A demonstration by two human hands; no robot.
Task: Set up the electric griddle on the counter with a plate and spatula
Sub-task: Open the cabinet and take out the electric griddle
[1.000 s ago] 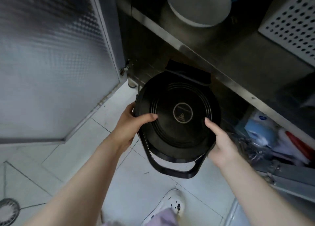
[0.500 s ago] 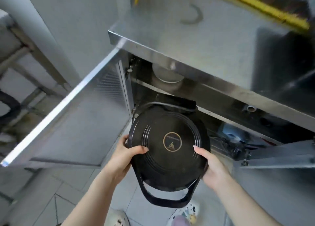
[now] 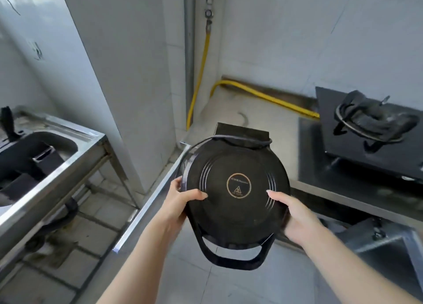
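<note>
The left hand [image 3: 183, 200] grips the left rim of the electric griddle [image 3: 238, 189], thumb laid flat on the black lid and fingers curled round the edge. The right hand [image 3: 295, 219] grips the right rim the same way, thumb on the lid and fingers hidden beneath. The round griddle is closed and carried between the two hands, with its loop handle [image 3: 233, 261] pointing toward the person and its square hinge block at the far side. A dark cord [image 3: 196, 148] runs round its far left edge. It is at the near edge of the steel counter [image 3: 229, 111]; whether it touches the counter cannot be told. On the counter to the right sits a black gas stove [image 3: 366, 129], with a yellow hose [image 3: 263, 96] along the far wall. An open cabinet door [image 3: 139, 212] stands to the left, and a steel sink [image 3: 57, 143] lies farther left.
</note>
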